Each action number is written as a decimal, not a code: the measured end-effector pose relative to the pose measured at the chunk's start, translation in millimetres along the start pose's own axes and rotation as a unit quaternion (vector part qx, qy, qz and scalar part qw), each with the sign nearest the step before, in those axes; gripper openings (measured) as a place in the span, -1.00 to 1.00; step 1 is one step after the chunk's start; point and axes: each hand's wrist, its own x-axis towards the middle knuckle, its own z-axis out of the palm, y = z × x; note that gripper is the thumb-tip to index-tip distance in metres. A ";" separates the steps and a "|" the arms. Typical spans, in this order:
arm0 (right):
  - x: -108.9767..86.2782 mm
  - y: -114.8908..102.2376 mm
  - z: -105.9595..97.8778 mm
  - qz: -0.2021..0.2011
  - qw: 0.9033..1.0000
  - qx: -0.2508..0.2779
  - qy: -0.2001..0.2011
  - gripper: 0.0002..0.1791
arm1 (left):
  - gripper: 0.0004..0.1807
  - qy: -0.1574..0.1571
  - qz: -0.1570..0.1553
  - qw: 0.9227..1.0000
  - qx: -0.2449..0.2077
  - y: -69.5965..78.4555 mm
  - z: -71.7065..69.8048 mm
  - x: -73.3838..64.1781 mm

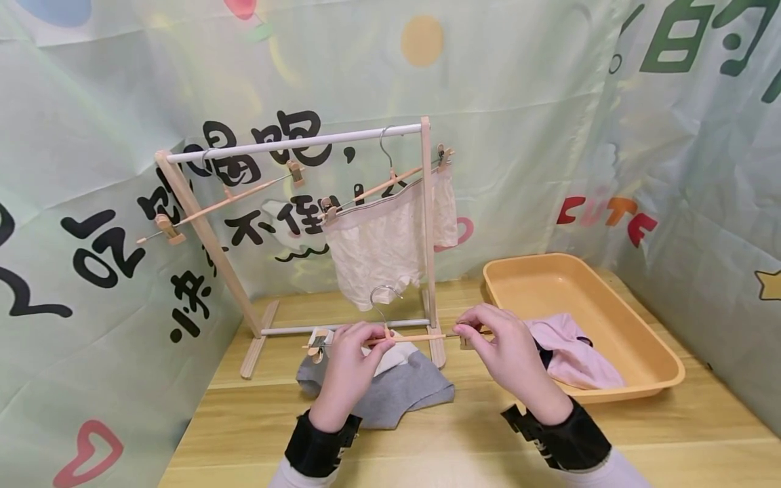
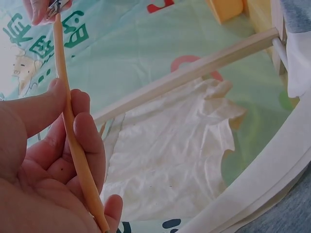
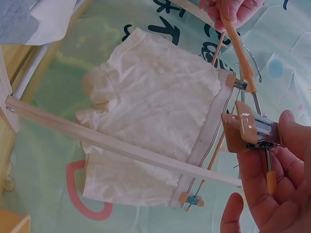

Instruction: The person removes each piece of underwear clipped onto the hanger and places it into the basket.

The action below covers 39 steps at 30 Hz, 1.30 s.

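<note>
Item, far left: one standing rack point(image 1: 293, 144), a bare hanger point(image 1: 228, 200) slung slantwise from its top rail. Item, next along: the left clip point(image 1: 315, 351) of a second, wooden hanger point(image 1: 415, 337), with white cloth at its mouth; it looked caught there, though my head view was too small to prove it. Item: the left hand point(image 1: 352, 359), thumb and fingers curled round the wooden bar near its middle. Item, beyond it: cream shorts point(image 1: 381, 251), clipped at the waist to a hanger on the rack, behind the held one. Item, below the bar: one grey garment point(image 1: 396, 390) on the table, its white waistband point(image 1: 393, 359) uppermost, between the two hands and nearer the left. Item: the wooden hanger itself, long axis running left to right and almost level, bridging hand to hand. Item, at its right end: the right clip point(image 3: 243, 126), no cloth between its wooden tips in my right wrist view. Item: the right hand point(image 1: 503, 349), thumb and fingers pinching that clip. I judged the governing relation to be this: the waistband's loose part lay left of the right clip and below it, short of its reach. Item, far right: a yellow tray point(image 1: 601, 312) holding a pink garment point(image 1: 573, 352).
</note>
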 end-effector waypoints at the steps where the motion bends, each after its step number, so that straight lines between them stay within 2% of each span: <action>1: 0.1 -0.4 -0.4 0.001 1.000 -0.001 -0.002 -0.95 | -0.93 0.000 -0.002 1.000 -0.001 -0.1 0.1 -0.1; 18: 0.3 -0.8 -6.5 -0.015 0.999 -0.001 -0.031 -0.85 | -0.94 0.008 -0.001 1.000 -0.011 2.2 -2.1 -0.4; 23: 0.9 0.2 -4.4 -0.011 0.999 -0.022 -0.033 -0.79 | -0.93 0.014 0.000 1.000 -0.002 2.6 -1.9 -0.6; 29: -0.5 -1.3 -4.7 -0.005 0.998 -0.056 -0.038 -0.59 | -0.92 0.023 0.000 1.000 0.005 2.8 -1.2 -0.9; 33: -1.4 -4.2 -2.4 -0.031 0.998 -0.058 -0.013 -0.54 | -0.93 0.023 -0.007 1.000 0.006 4.2 -0.6 -1.1; 36: -2.4 -8.6 2.1 -0.073 0.995 -0.055 0.026 -0.58 | -0.93 0.021 -0.010 1.000 0.014 5.1 0.5 -1.7; 39: -3.5 -15.4 8.0 -0.128 0.989 -0.043 0.061 -0.66 | -0.92 0.021 -0.007 0.999 0.026 5.5 2.3 -2.2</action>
